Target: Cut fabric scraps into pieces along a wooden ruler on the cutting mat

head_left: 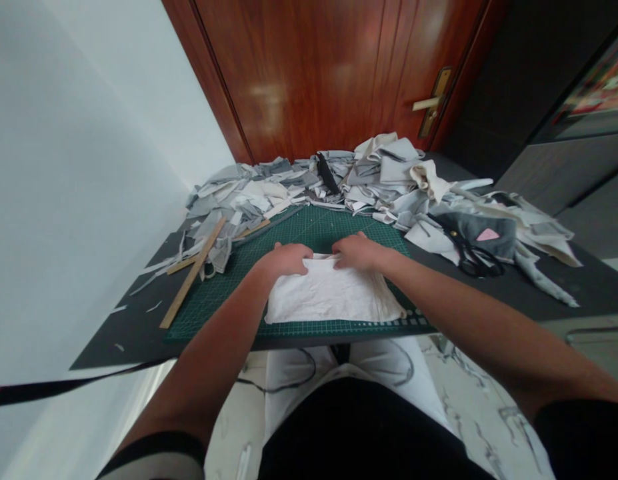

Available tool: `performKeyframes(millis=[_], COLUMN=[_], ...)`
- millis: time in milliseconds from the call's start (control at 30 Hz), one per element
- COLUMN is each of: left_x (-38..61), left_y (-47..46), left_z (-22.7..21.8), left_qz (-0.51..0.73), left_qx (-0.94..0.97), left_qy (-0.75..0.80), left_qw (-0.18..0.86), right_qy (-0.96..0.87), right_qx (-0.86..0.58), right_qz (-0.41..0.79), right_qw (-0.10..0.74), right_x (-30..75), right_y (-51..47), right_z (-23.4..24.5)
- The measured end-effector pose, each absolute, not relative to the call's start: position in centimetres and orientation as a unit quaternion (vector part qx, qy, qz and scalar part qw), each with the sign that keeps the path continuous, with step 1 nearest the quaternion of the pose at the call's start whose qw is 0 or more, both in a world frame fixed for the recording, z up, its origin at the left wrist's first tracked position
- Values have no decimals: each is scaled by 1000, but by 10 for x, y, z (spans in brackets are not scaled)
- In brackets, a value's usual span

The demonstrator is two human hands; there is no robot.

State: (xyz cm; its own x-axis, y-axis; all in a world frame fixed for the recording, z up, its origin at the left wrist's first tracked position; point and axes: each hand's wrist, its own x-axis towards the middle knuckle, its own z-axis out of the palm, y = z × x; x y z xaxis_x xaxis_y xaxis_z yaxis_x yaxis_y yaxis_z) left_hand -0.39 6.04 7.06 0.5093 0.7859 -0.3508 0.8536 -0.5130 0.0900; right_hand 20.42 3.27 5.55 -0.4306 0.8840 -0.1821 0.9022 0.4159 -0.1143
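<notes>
A piece of white cloth [333, 293] lies on the green cutting mat [319, 227], its near edge close to the front of the table. At the cloth's far left edge, my left hand [290, 259] pinches the fabric, thumb on the near side and fingers curled over the back. My right hand [357, 252], slightly blurred, grips the same far edge a little to the right. The fingertips of both hands are partly hidden behind the fabric.
Heaps of grey and white fabric scraps [259, 193] line the back of the dark table [109, 343]. Wooden strips [193, 273] lie at the left. Black scissors [471, 257] rest on scraps at the right. A wooden door [309, 80] stands behind, beside a white wall [113, 167].
</notes>
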Motion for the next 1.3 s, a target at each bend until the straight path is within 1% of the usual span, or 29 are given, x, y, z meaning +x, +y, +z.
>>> performKeyframes(millis=[267,433,667,800,900,933,967,1033,1067,1133,1233,1300], left_x=[-10,-26,-42,-52,-64,-68,-72,-79,-83,-90,-106,-120], left_y=[82,91,104,98,87,82,77,65,58,43,22,12], left_z=[74,64,57,57,55,54,52,48,46,44,43,43], left_qz=[-188,-135,-94,-50,-26,-24,-21,-13,-9,9,46,49], left_qx=[847,846,850,839,812,803,794,777,770,769,806,840], left_qy=[488,510,495,507,547,561,575,601,612,619,587,540], left_qw=[92,76,156,192,204,200,195,186,183,162,62,2], right_qy=[817,809,777,767,772,791,824,887,900,907,901,896], right_qx=[564,575,612,638,633,604,554,439,409,392,410,419], right_qz=[-95,-104,-125,-68,17,29,11,-47,-62,-70,-51,-39], right_qw=[68,70,76,35,-57,-92,-115,-135,-140,-134,-132,-139], right_x=[217,229,229,225,205,194,182,154,141,121,107,106], right_y=[51,57,56,42,5,-11,-29,-62,-76,-96,-109,-113], right_z=[57,53,55,63,70,69,66,52,41,19,-5,-9])
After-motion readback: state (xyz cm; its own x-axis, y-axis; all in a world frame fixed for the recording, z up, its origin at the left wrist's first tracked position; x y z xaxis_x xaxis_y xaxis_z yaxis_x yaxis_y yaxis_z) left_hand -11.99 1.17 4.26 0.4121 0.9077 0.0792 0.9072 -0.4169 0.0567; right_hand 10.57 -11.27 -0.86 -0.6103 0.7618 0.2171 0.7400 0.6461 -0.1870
